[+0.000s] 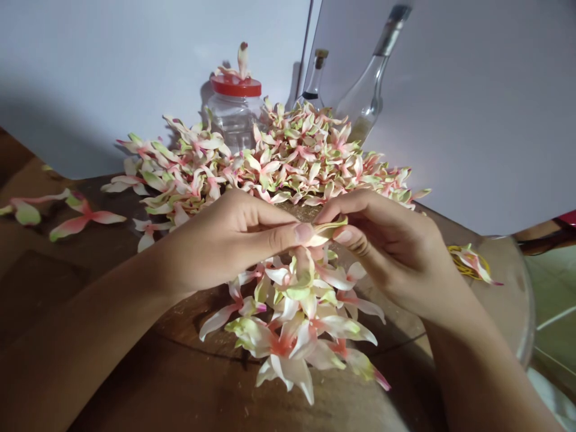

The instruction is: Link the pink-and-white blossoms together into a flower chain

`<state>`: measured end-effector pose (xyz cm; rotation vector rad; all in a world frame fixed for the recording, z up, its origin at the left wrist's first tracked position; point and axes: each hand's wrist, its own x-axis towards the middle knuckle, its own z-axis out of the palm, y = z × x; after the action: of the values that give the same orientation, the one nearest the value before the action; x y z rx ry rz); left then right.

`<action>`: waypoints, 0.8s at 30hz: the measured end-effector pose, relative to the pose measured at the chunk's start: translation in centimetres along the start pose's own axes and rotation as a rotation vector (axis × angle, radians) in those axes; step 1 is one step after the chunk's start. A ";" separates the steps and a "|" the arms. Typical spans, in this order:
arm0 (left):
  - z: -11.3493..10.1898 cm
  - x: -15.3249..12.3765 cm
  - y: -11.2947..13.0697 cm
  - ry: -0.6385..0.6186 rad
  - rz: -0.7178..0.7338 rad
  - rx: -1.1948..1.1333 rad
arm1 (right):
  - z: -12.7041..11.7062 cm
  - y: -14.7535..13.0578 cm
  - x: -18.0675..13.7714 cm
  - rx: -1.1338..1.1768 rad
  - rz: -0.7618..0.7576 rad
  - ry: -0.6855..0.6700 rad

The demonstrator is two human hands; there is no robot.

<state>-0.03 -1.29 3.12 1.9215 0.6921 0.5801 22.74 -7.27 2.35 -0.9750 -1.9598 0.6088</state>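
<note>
The left hand (225, 243) is closed in a pinch, thumb laid along the top and fingers curled beneath, grasping a pale flower (324, 230) at its left end. The right hand (398, 258) grips the same flower at its other end, the thumb and index finger meeting on a petal with a greenish edge; its remaining fingers are bent inward and partly hidden. The two hands nearly touch, and the flower sits between their fingertips, above the table (180, 384). Just below the hands is a cluster of pink and white flowers (292, 342); whether it joins the held flower cannot be told.

Beyond the hands lies a wide heap of similar flowers (306, 153), spread in front of a clear jar (236, 114) with a red lid (236, 86) and two glass bottles (371, 84). One more flower rests on that lid. At the right, near the table's edge, another blossom (476, 263) lies on yellow bands (461, 270).
</note>
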 end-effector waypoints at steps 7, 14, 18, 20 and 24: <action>0.2 -0.1 0.2 0.221 0.075 0.219 | 1.0 0.2 0.5 0.168 0.157 0.131; 1.8 0.1 0.0 0.423 0.151 0.272 | 3.2 0.4 1.0 0.364 0.242 0.281; 2.1 0.3 -0.4 0.506 0.170 0.247 | 3.6 0.1 1.2 0.407 0.265 0.362; 2.1 0.3 -0.7 0.515 0.174 0.218 | 3.6 0.1 1.3 0.421 0.255 0.376; 2.0 0.5 -1.2 0.492 0.164 0.111 | 3.6 0.5 1.4 0.453 0.215 0.394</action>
<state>1.39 -1.74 1.26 1.9648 0.8913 1.1623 19.44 -5.98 0.79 -0.9356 -1.3055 0.8625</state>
